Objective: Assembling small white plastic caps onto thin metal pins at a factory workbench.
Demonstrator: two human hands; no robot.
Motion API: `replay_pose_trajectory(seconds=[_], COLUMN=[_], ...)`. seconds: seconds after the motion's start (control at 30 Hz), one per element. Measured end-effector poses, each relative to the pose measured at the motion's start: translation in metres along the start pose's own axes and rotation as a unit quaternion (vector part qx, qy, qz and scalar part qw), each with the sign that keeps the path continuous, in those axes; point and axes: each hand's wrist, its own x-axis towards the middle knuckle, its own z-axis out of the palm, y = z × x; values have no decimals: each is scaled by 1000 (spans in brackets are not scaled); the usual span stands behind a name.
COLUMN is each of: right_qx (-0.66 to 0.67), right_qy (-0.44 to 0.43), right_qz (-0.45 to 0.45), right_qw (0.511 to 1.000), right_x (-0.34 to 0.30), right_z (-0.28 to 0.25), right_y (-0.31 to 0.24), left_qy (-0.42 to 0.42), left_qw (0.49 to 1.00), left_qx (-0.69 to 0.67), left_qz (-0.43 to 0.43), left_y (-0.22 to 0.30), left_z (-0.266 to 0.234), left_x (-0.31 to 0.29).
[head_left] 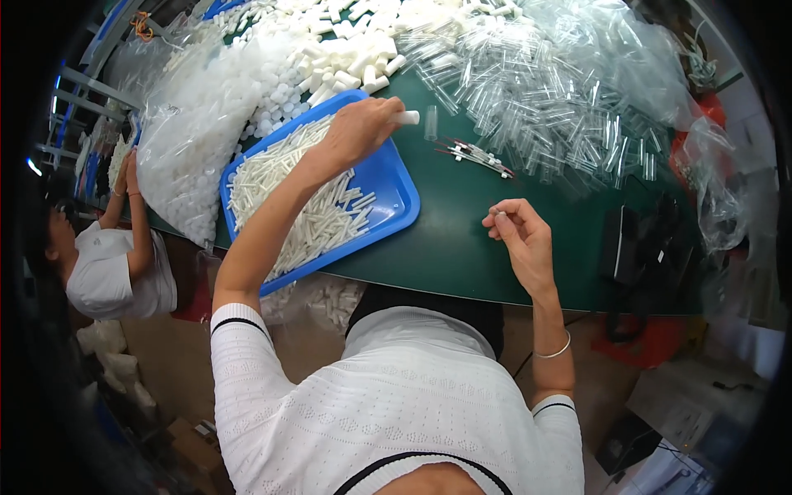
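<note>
My left hand (363, 129) reaches across the far rim of a blue tray (406, 191), its fingers closed on a short white cylinder (404, 118) that points right. Just beyond the cylinder's end, a clear plastic tube (431, 123) is on the green table. My right hand (528, 243) hovers over the table's near part, thumb and fingertips pinched together; something small and pale may be between them, too small to name. Thin white rods (318, 216) lie heaped in the tray. Between the hands and farther back lie a few slim red-and-white pieces (478, 157).
Loose white cylinders (351, 66) are piled at the back. Clear tubes (553, 99) spread over the back right. Small white caps (276, 99) and a filled plastic bag (194, 140) stand left. A black object (631, 243) sits at right. Another person (115, 256) works at far left.
</note>
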Motion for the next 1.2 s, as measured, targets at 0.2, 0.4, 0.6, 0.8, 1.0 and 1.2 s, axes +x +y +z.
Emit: replay_pose_trajectory(seconds=[0.2,0.4,0.6,0.8,1.0,1.2], right_qx=[32,-50,-85,-122,-95,-151], right_qy=[-63,-30,-46,-43,-33,-16], right_qz=[42,68,-18,-18,-81,-158], right_qw=[997,996,995,991,992,976], right_x=[-4,-24,-18,-28,-24,-20], right_z=[25,2,34,36,56,74], right_y=[-10,-14,-18,-26,-32,-39], left_qy=[176,169,77,181,90,-20], left_qw=[984,962,950,949,743,493], left_qx=[23,65,191,169,-606,-831], left_qz=[28,-206,-236,-194,-267,-258], left_y=[7,-95,-153,-128,18,93], left_z=[14,-34,-19,-34,-41,-8], left_x=[-7,-29,-35,-54,-85,-121])
